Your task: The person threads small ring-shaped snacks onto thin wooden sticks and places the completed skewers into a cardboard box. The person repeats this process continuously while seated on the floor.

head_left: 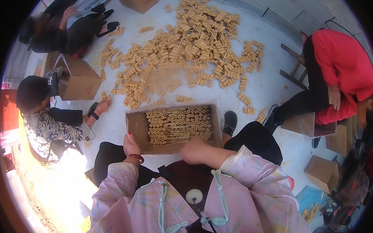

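In front of me stands an open cardboard box point(137, 128) between my knees, lined with clear plastic film. Packed rows of tan spiral-shaped food skewers point(162, 125) lie in it, their thin sticks meeting in the middle. My left hand point(131, 145) grips the box's near left corner, the thumb along the wall and a red band around the wrist. Over the near wall, right of centre, my right hand point(193, 151) is bent into the box; its fingers are hidden. Beyond the box, a large heap of the same skewers point(200, 44) spreads over the pale floor sheet point(268, 109).
A person in patterned sleeves point(57, 121) reaches toward the heap at left, beside another carton point(80, 79). Someone in dark clothes point(77, 34) sits far left. At right a person in red point(345, 61) bends over a box, near a wooden stool point(293, 67). A block wall point(281, 10) stands behind.
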Tool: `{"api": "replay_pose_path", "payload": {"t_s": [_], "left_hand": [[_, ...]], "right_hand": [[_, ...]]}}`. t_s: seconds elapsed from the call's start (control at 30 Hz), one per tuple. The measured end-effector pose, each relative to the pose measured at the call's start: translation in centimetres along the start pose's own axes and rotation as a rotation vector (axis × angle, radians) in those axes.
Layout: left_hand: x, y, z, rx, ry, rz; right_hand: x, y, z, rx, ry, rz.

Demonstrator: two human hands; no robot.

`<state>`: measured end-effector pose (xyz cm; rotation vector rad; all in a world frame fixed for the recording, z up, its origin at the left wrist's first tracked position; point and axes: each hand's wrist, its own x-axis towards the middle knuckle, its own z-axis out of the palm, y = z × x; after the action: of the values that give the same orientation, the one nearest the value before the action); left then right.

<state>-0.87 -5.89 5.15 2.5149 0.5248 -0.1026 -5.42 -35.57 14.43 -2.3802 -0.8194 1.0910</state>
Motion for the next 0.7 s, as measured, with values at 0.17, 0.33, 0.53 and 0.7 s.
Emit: {"api": "replay_pose_path", "payload": {"t_s": [0.17, 0.33, 0.53, 0.7], "left_hand": [[0.3, -1.1, 0.1, -0.065, -0.062, -0.01], [0.2, -0.9, 0.2, -0.165, -0.067, 0.018], [0.5, -1.3, 0.0, -0.097, -0.058, 0.009], [0.6, -1.7, 0.3, -0.163, -0.055, 0.01]], "right_hand": [[-0.6, 0.3, -0.2, 0.068, 0.027, -0.02], [-0.5, 0.6, -0.1, 0.14, -0.014, 0.019], [-0.4, 1.2, 0.0, 0.167, -0.011, -0.022], [-1.0, 2.1, 0.0, 0.227, 0.102, -0.034]]}}
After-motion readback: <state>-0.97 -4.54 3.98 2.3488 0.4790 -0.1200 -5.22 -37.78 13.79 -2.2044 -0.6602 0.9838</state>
